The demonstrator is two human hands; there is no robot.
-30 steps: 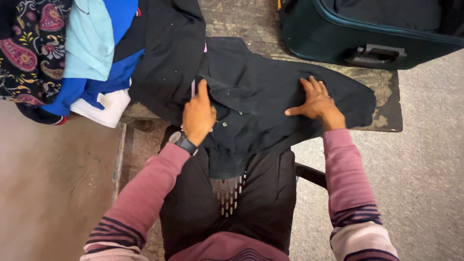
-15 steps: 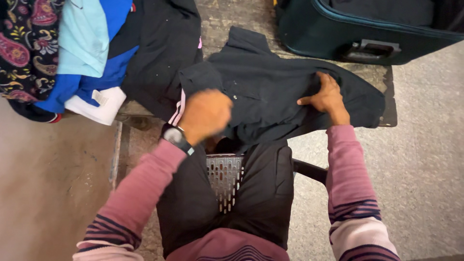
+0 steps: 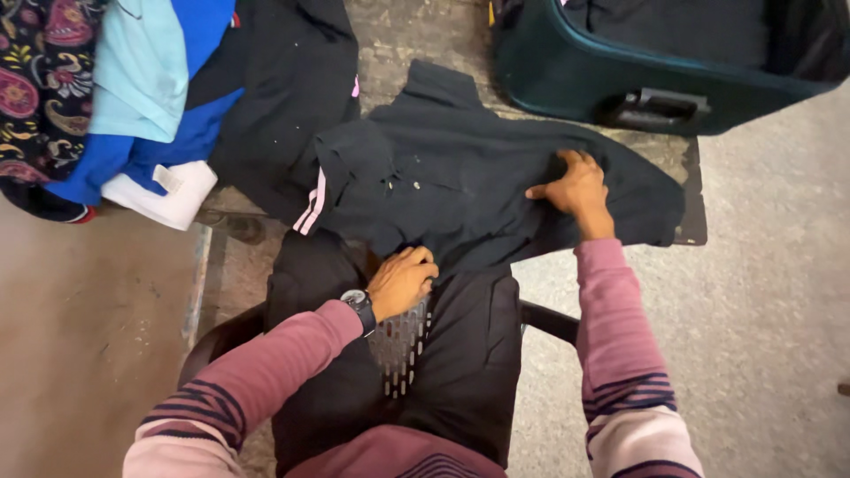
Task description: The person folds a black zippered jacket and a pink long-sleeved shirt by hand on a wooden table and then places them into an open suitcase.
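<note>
A black button shirt (image 3: 460,177) lies spread on a low worn table (image 3: 416,35) in front of me, its near edge hanging toward my lap. My right hand (image 3: 571,188) presses down on the shirt's right part, fingers bunching the cloth. My left hand (image 3: 403,281), with a black watch on its wrist, is down by my lap and grips the shirt's hanging lower edge. I sit on a grey perforated plastic chair (image 3: 403,341) in black trousers.
A pile of clothes (image 3: 142,88) in blue, light blue, white, paisley and black covers the table's left side. An open dark green suitcase (image 3: 655,62) with dark clothes inside stands at the back right. Grey floor lies to the right.
My left hand has come off the top of the shirt and dropped to its lower edge at my lap. The shirt's left part got folded over. My right hand stayed on the cloth.
</note>
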